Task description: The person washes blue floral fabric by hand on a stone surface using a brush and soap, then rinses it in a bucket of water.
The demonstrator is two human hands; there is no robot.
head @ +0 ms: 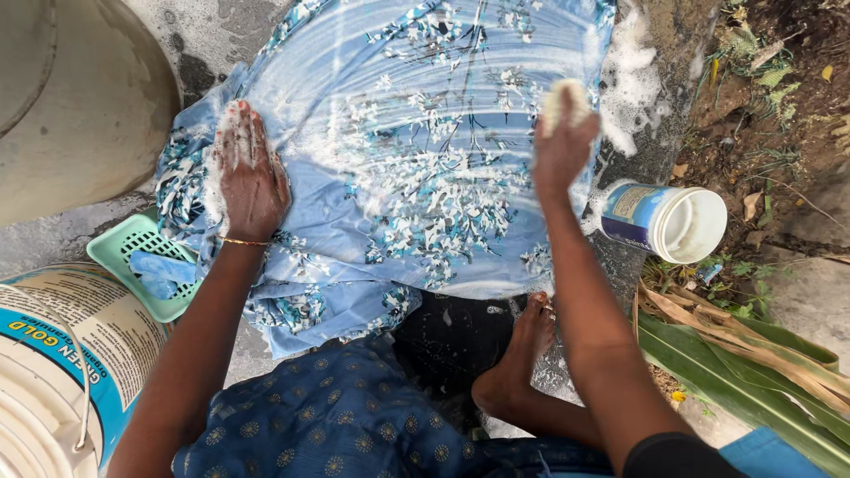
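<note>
A wet, soapy light-blue cloth with a white and teal flower print (416,150) lies spread over a stone slab. My left hand (251,173) presses flat on its left side, fingers covered in suds. My right hand (562,142) is closed on a pale yellow scrub brush (563,99) and holds it against the cloth's right part. White streaks of lather run across the fabric.
A white and blue plastic tub (670,222) lies on its side to the right. A green soap dish with blue soap (142,261) sits at left, near a white bucket (53,372) and a large grey vessel (80,97). My bare foot (522,350) rests below; leaves and soil lie right.
</note>
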